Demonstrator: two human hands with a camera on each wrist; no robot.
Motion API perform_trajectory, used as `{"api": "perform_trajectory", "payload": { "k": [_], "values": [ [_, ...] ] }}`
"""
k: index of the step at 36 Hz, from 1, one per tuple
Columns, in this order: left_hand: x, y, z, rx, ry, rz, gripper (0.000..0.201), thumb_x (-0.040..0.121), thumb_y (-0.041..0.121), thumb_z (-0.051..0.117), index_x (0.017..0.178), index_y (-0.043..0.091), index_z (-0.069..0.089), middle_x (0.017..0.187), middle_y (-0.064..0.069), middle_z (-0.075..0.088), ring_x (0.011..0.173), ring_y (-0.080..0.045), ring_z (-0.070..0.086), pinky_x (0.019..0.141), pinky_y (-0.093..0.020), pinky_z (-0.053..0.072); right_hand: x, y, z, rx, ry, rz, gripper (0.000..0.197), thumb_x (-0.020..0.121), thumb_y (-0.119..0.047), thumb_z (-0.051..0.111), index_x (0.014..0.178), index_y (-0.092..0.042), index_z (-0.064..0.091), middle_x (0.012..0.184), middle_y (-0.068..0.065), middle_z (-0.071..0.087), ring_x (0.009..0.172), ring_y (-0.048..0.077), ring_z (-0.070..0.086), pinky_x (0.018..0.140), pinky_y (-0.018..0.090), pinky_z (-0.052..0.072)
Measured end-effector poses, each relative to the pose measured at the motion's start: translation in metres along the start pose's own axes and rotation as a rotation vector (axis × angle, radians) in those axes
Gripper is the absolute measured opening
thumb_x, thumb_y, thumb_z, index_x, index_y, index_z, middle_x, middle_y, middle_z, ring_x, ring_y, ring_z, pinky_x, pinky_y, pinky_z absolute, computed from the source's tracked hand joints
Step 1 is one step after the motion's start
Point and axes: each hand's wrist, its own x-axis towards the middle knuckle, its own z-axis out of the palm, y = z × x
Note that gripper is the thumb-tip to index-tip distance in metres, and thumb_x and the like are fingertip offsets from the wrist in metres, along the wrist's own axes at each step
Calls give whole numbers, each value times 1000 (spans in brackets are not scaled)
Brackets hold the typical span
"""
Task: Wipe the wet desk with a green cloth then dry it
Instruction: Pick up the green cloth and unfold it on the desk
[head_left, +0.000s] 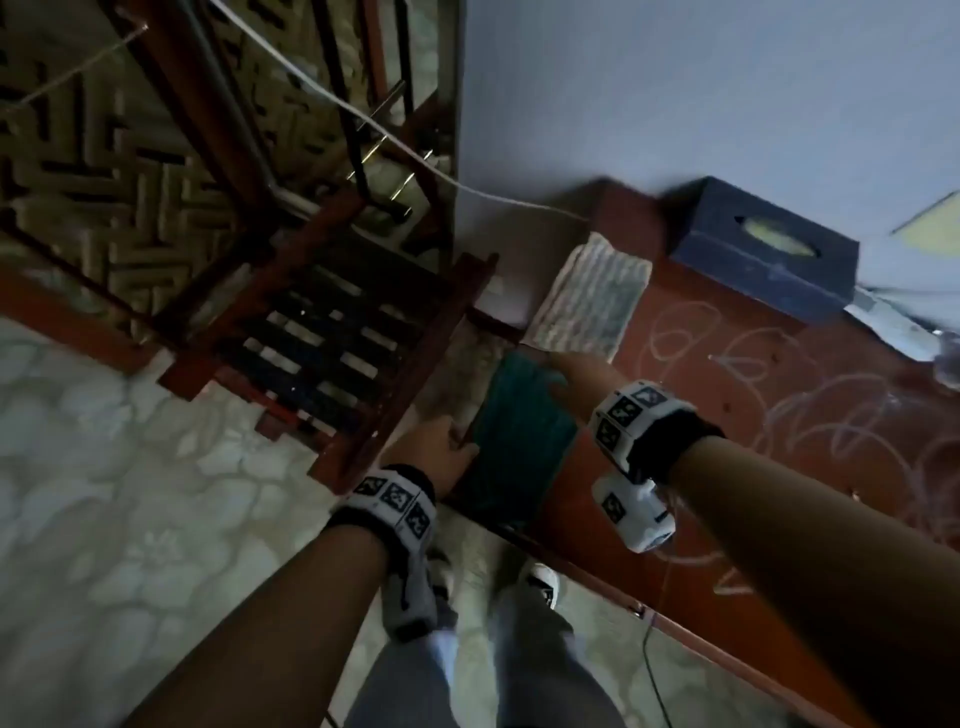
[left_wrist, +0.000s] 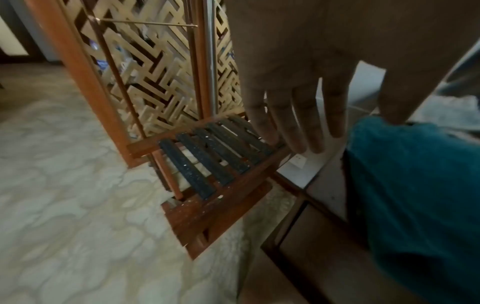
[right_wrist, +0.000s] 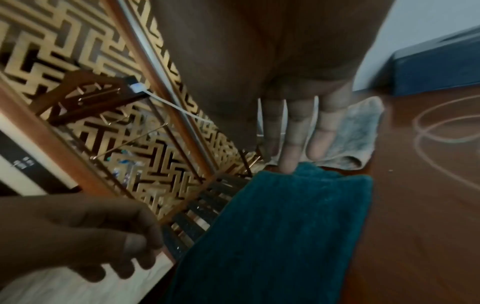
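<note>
A dark green cloth (head_left: 519, 436) lies folded at the left end of the red-brown desk (head_left: 779, 467) and hangs over its edge. Chalk-like scribbles cover the desk top. My right hand (head_left: 569, 371) reaches over the cloth with straight fingers (right_wrist: 288, 156), and one fingertip touches the cloth's (right_wrist: 285, 226) far edge. My left hand (head_left: 441, 444) is at the desk's left edge beside the cloth (left_wrist: 415, 195), fingers (left_wrist: 298, 123) relaxed and holding nothing. A grey striped cloth (head_left: 587, 296) lies flat just beyond the green one.
A dark blue tissue box (head_left: 763, 254) stands at the desk's back against the pale wall. Left of the desk are a low slatted wooden rack (head_left: 332, 353) and a lattice screen (head_left: 104, 182). A white cable (head_left: 363, 124) runs to the desk corner. My feet (head_left: 540, 582) stand on patterned floor.
</note>
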Motion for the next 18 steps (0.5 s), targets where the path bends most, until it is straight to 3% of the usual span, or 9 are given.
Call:
{"api": "perform_trajectory", "payload": {
  "k": [3, 6, 9, 11, 18],
  "values": [
    [4, 1, 8, 39, -30, -48, 41, 91, 49, 50, 111, 14, 53, 107, -8, 61, 95, -26, 59, 74, -32, 45, 23, -2, 8, -121, 12, -82, 46, 99, -13, 40, 144, -22, 38, 146, 7, 40, 123, 31, 48, 96, 36, 45],
    [7, 4, 20, 60, -34, -82, 52, 89, 55, 50, 119, 12, 51, 115, -11, 59, 102, -28, 58, 76, -31, 43, 40, -7, 14, -202, -29, -152, 54, 97, -2, 36, 147, -22, 35, 154, 3, 29, 121, 31, 50, 86, 31, 44],
    [13, 6, 29, 100, 28, -114, 62, 86, 60, 51, 124, 11, 47, 119, -11, 56, 105, -28, 57, 81, -35, 45, 55, -10, 16, -261, -107, -229, 58, 94, 2, 38, 147, -21, 34, 158, 2, 20, 138, 28, 32, 108, 34, 35],
    [16, 9, 33, 105, 36, -118, 56, 87, 58, 50, 118, 12, 51, 115, -10, 59, 103, -27, 58, 80, -35, 46, 64, -9, 19, -275, -138, -273, 58, 94, 1, 39, 148, -20, 32, 159, 1, 17, 142, 25, 24, 110, 31, 28],
    [20, 19, 29, 181, 48, -115, 33, 93, 36, 49, 109, 8, 58, 110, -11, 63, 100, -27, 59, 72, -30, 40, 83, -5, 35, -285, -199, -299, 62, 93, 4, 41, 149, -18, 30, 160, 7, 9, 144, 30, 21, 112, 41, 30]
  ]
}}
